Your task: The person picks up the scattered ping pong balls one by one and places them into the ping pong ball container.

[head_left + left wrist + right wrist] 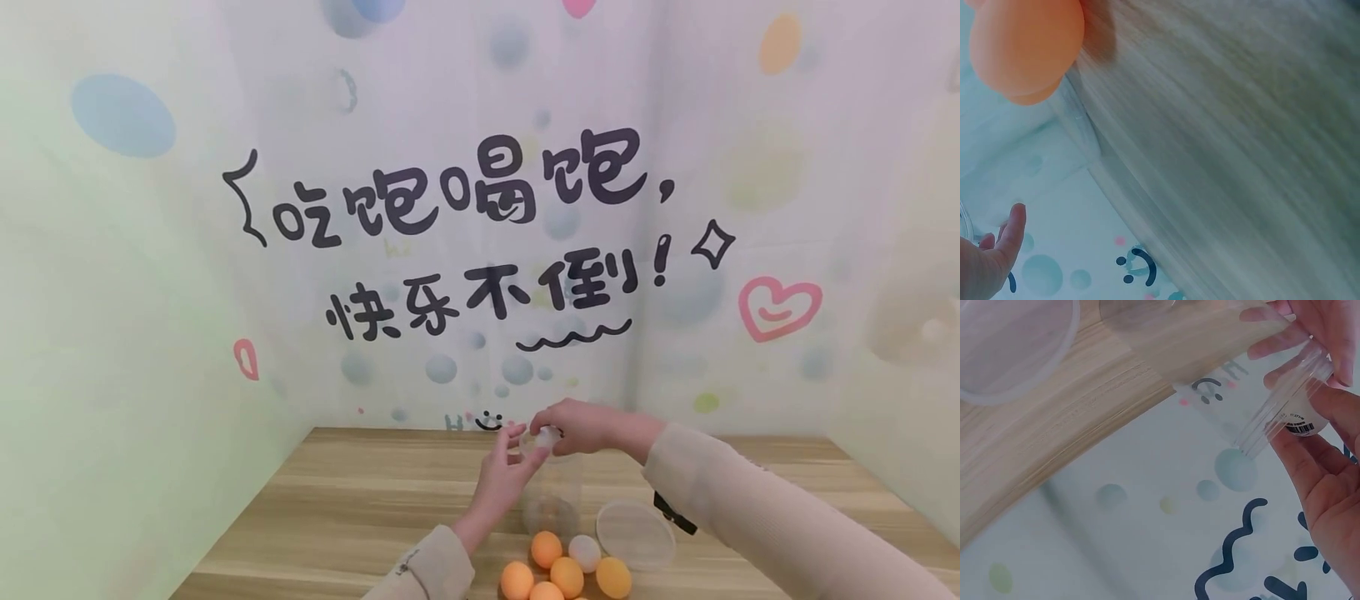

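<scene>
A clear plastic jar (558, 483) stands upright on the table, its mouth uppermost. My left hand (504, 477) steadies it just below the rim, thumb in front and fingers round the far side. Over the mouth, my right hand (581, 427) pinches a white ball (547, 437) between thumb and fingers. Dark printing shows on this ball (1305, 422) in the right wrist view, where the right hand (1332, 444) is right at the jar's ridged rim (1288, 394). In the left wrist view only part of the left hand (994, 256) appears.
Several orange balls (566, 577) and one white ball (584, 553) lie in front of the jar. A round translucent lid (636, 535) lies to its right. Behind the wooden table (375, 492) hangs a printed cloth (450, 375).
</scene>
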{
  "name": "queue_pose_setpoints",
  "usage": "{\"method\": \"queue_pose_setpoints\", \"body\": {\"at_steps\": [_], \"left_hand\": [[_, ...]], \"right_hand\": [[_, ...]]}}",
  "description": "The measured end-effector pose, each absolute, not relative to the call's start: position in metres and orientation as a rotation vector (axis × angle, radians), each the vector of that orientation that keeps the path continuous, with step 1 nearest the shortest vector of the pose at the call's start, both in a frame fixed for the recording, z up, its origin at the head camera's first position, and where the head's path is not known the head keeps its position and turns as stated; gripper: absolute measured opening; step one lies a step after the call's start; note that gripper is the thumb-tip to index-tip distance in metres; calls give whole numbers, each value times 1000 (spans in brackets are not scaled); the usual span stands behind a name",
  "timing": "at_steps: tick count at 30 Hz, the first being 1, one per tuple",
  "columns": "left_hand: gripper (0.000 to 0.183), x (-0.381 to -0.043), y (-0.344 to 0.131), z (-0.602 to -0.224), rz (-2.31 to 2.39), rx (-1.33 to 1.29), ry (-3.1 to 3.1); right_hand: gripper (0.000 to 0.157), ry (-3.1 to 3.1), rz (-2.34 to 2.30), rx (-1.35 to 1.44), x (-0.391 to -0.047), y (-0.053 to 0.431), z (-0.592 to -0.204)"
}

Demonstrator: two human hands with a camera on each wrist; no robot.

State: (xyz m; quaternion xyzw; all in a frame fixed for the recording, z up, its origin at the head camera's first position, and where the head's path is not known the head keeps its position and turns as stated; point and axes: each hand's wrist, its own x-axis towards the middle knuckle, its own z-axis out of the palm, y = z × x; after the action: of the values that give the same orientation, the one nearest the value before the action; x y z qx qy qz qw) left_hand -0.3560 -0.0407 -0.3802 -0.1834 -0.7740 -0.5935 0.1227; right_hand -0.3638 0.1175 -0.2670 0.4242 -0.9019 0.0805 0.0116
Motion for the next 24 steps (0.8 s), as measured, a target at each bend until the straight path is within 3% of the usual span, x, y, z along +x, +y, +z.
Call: {"method": "queue_pose_setpoints", "body": {"at_steps": [18, 24], "left_hand": [[54, -358, -42, -382, -1688, -552, -2255], [55, -358, -41, -382, -1701, -545, -2251]], "right_hand": [[26, -2783, 241, 1276, -356, 126, -265], [25, -2729, 256, 1182, -340, 141, -257]]}}
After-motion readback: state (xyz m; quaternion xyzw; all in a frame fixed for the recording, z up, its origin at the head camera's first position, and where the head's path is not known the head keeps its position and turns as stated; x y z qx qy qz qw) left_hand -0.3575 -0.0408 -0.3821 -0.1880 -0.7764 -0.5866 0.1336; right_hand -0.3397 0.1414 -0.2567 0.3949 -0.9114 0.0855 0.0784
